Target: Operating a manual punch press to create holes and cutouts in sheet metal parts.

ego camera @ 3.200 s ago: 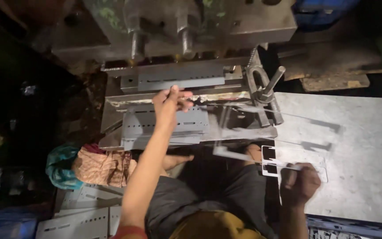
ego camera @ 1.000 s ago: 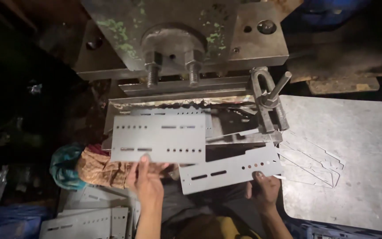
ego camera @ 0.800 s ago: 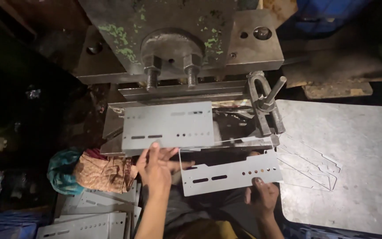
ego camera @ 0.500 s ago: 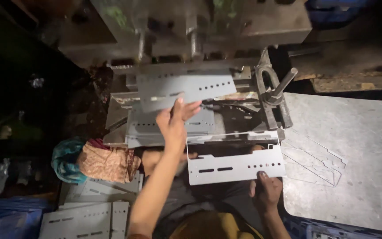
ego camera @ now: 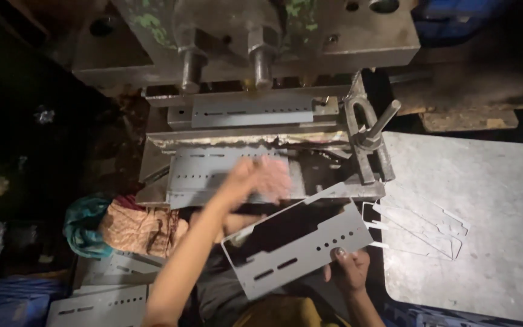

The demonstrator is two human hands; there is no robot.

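Right hand (ego camera: 351, 272) pinches punched grey plate (ego camera: 298, 245) by lower edge, tilted, clear of press bed (ego camera: 334, 175). Left hand (ego camera: 264, 180) blurred over second plate (ego camera: 213, 172) on die; fingers' state unclear.

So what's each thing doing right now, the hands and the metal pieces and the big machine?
Left hand: blurred, over the plate in the press; grip unclear.
Right hand: gripping the tilted plate's lower edge.
Tilted plate: held up at a slant, off the press.
Plate in the press: lying flat on the bed.
Press: top part raised above the bed.
Scrap frames: lying flat on the table.
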